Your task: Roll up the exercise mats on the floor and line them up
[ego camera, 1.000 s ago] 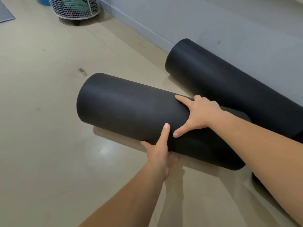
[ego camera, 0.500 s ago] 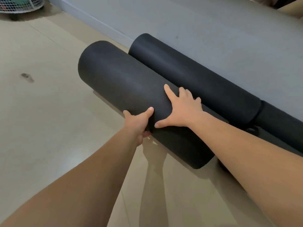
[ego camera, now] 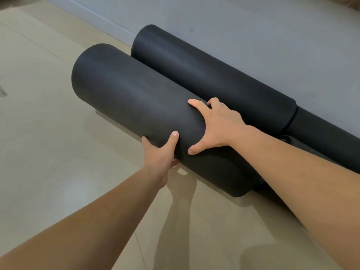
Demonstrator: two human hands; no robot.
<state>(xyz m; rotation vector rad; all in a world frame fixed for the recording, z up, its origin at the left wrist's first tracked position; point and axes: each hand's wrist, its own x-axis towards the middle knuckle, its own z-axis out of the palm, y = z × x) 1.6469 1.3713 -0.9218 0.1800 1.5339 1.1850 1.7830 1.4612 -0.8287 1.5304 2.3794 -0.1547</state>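
Note:
A black rolled mat [ego camera: 126, 98] lies on the beige floor, running from upper left to lower right. My left hand [ego camera: 160, 152] grips its near underside, thumb up on the roll and fingers hidden beneath. My right hand [ego camera: 216, 123] lies spread over the top of the same roll, fingers curving over its far side. A second black rolled mat [ego camera: 204, 75] lies right behind it along the grey wall, touching it. A third dark roll [ego camera: 327, 137] continues to the right of the second.
The grey wall [ego camera: 253, 26] with its skirting runs diagonally behind the rolls. Beige floor [ego camera: 48, 152] stretches to the left and front. My forearms cast shadows on the floor near the roll's right end.
The held roll swung from crossing in front of the wall roll to lying parallel against it. My right fingers now curl over its far side. The view has moved in closer.

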